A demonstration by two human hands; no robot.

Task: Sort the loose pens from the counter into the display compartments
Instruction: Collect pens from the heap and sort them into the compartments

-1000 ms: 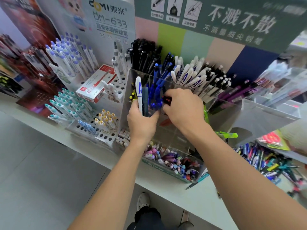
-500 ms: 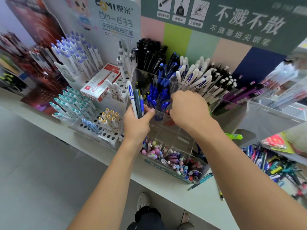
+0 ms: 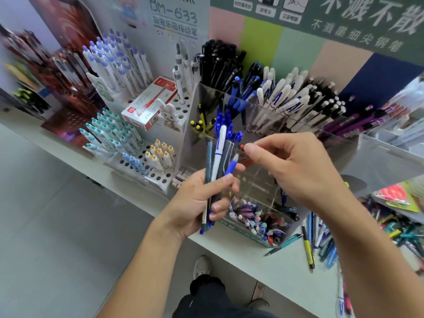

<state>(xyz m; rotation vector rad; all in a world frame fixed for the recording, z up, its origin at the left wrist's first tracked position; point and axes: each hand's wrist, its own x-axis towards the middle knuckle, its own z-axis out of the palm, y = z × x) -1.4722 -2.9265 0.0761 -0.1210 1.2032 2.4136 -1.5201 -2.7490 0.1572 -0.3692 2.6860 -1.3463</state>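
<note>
My left hand (image 3: 197, 203) grips a bundle of pens (image 3: 218, 157), white, blue and dark grey, held upright in front of the clear acrylic display compartments (image 3: 259, 182). Level with the bundle's top, my right hand (image 3: 296, 171) pinches a red-tipped pen (image 3: 241, 147) between thumb and forefinger; most of that pen is hidden. Behind the hands stand compartments of blue pens (image 3: 226, 125), white pens (image 3: 282, 97) and black pens (image 3: 220, 63). More loose pens (image 3: 319, 235) lie on the counter (image 3: 263, 274) at the right.
A low clear tub of small pastel pens (image 3: 259, 221) stands at the counter's front edge under my hands. White peg racks with teal (image 3: 110, 131) and yellow-capped pens (image 3: 161, 152) and a red-and-white box (image 3: 146, 104) fill the left. Packets lie on a shelf at far right.
Both hands have pulled back out of the blue-pen compartment towards me. My right hand, earlier reaching in among the blue pens, now pinches a red-tipped pen beside the bundle.
</note>
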